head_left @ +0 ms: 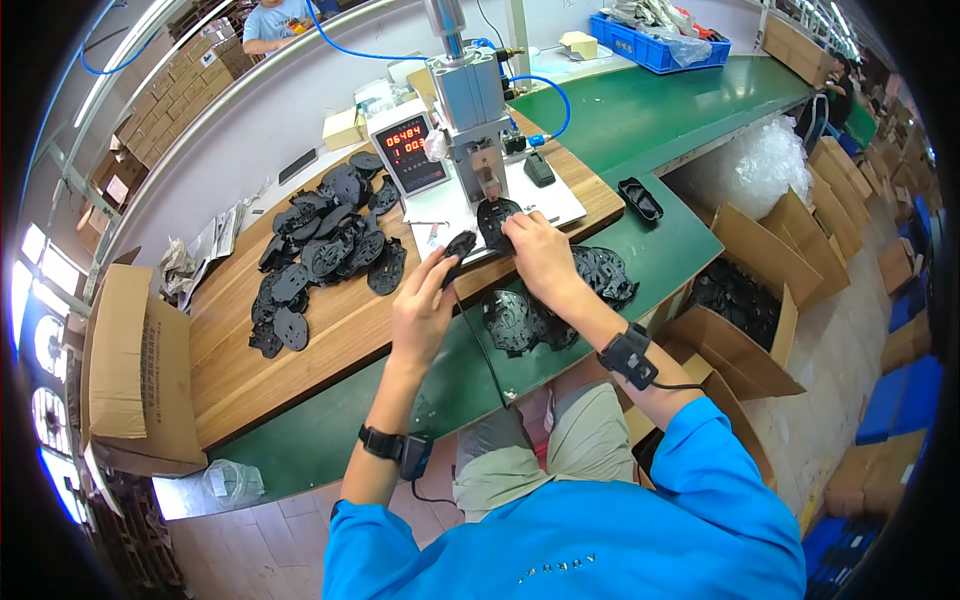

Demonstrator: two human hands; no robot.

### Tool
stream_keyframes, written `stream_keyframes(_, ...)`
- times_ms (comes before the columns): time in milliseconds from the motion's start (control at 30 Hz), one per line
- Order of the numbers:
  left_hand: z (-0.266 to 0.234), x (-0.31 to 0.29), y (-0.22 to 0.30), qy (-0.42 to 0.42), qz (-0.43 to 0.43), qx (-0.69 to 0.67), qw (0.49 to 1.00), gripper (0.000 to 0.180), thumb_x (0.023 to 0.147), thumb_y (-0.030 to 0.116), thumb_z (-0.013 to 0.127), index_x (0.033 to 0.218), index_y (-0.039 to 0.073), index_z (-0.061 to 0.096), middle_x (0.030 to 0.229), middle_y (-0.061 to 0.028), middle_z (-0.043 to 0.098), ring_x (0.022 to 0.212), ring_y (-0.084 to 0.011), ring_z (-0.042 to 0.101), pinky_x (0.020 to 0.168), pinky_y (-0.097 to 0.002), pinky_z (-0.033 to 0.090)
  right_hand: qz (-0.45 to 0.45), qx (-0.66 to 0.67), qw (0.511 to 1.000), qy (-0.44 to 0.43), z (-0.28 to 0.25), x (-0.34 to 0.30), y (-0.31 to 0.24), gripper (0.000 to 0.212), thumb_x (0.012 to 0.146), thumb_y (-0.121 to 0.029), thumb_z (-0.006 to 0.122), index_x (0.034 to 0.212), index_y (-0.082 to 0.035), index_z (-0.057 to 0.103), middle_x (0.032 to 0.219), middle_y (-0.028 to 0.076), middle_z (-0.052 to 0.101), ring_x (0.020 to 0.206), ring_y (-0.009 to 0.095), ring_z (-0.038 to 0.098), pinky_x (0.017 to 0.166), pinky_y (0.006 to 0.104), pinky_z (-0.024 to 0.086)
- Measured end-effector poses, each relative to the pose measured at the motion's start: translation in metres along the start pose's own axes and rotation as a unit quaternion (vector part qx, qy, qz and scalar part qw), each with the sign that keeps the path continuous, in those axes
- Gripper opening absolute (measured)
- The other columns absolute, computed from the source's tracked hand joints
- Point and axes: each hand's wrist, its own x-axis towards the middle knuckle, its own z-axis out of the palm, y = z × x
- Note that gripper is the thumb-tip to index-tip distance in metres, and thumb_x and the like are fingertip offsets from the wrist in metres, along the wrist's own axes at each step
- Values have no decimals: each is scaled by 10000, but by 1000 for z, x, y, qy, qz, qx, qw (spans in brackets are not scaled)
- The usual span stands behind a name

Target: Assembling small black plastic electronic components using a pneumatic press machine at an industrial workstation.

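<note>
My right hand (pixel 541 254) grips a black plastic shell (pixel 497 224) by its right edge, just under the head of a pneumatic press (pixel 470 100). Between the fingers of my left hand (pixel 421 300) is a smaller black plastic part (pixel 459 246), tilted and a little left of the shell. Both hands are over the front edge of the press's white base plate (pixel 562 205). Left of them, a heap of black oval plastic parts (pixel 335 240) covers part of the wooden board. Below my right hand, more black shells (pixel 515 320) lie on the green table.
A counter box with a red display (pixel 408 150) stands beside the press. One black part (pixel 640 200) sits alone on the green table at right. Open cardboard boxes (pixel 740 300) flank my right side, one full of black parts. A carton (pixel 135 370) stands at left.
</note>
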Motion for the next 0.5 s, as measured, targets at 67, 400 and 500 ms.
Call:
stream_keyframes(67,13,2,11,2,-5,-8,1000,388,907,-75,697,1272,53,720,1306,-180,718,1196,-360,708,1011,-421,580,15,52,998,15,-8,-3,7,285,818,23,663,1098,-26,686,1097,128,691,1127,331,651,927,441,579)
stream_keyframes(400,84,40,-3,-81,120,187,971,467,886,49,642,1352,75,646,1355,-213,674,1307,-362,625,1164,-499,451,26,113,993,29,-33,-93,-20,445,767,6,669,1210,45,662,1219,180,661,1251,387,598,1086,458,508)
stream_keyframes(500,98,41,5,-120,102,254,954,444,909,78,619,1352,53,640,1340,-227,677,1301,-375,629,1145,-488,470,12,115,993,7,-32,-98,-28,463,773,-49,665,1225,54,658,1243,187,665,1261,387,595,1091,479,502)
